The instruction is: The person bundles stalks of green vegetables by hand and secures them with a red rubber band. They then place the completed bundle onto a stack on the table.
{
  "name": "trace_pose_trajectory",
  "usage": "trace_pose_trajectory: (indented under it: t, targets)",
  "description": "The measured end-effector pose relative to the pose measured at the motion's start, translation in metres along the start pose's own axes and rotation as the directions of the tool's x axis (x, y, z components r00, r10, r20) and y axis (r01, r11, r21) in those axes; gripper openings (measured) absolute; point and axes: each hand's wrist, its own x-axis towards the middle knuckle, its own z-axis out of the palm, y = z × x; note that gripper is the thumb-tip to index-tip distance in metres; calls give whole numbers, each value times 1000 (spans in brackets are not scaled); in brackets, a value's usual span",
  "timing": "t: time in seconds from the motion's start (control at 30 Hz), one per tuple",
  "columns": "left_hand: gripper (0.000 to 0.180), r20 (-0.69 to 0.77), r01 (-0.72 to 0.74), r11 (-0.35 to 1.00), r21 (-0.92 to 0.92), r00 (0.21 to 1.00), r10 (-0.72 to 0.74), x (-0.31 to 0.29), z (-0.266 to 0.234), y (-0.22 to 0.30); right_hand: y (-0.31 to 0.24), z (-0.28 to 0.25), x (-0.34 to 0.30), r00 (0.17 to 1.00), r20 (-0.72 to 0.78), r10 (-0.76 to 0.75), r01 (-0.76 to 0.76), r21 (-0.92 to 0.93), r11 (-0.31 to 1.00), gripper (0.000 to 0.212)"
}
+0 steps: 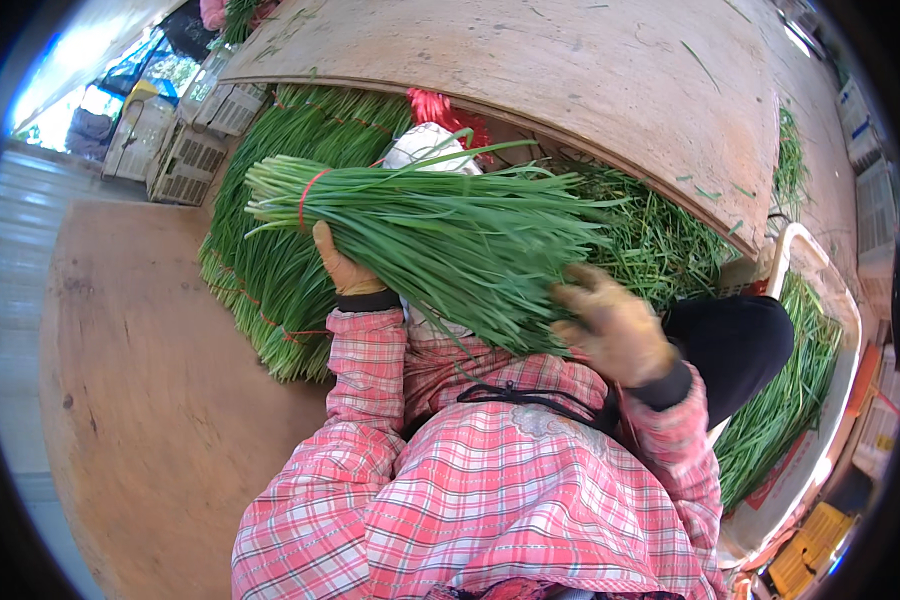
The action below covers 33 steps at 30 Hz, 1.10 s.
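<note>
A thick bundle of green chives [440, 220] lies across in front of me, pale cut ends to the left and leaf tips to the right. A red band [307, 198] rings it near the cut ends. My gloved left hand [344, 264] grips the bundle from below, just right of the band, its fingers mostly hidden behind the leaves. At the leaf tips is my gloved right hand [615, 326], slightly blurred, fingers apart; it holds nothing that I can see.
Banded chive bundles [285, 215] are piled on the left, beside a brown board [160, 400]. A wooden board [530, 60] spans the far side, with loose leaf scraps [660, 235] below its edge. At right stands a white crate [842, 300] of chives. Red ribbon [440, 108] lies beyond the bundle.
</note>
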Motion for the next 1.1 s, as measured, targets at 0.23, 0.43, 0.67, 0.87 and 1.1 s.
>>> trace_pose_trajectory:
  t: [0.23,0.43,0.67,0.87,1.1]
  targets:
    - [67,-26,3,976,217,1000,3,-10,18,-5,-32,-58,37,772,-605,-194,138,-139,981,25]
    - [68,135,25,966,257,989,-61,-5,28,-23,-43,-6,88,896,-366,-251,180,-217,960,27]
    - [66,65,99,987,125,992,-108,-12,31,-30,4,19,85,915,-326,-239,197,-155,968,18]
    - [66,42,126,989,75,991,-130,-15,20,-29,46,-14,31,926,-370,75,-198,-306,931,4]
    - [71,80,89,984,157,992,-102,-11,19,-29,10,-37,46,807,-547,-224,89,-263,961,19]
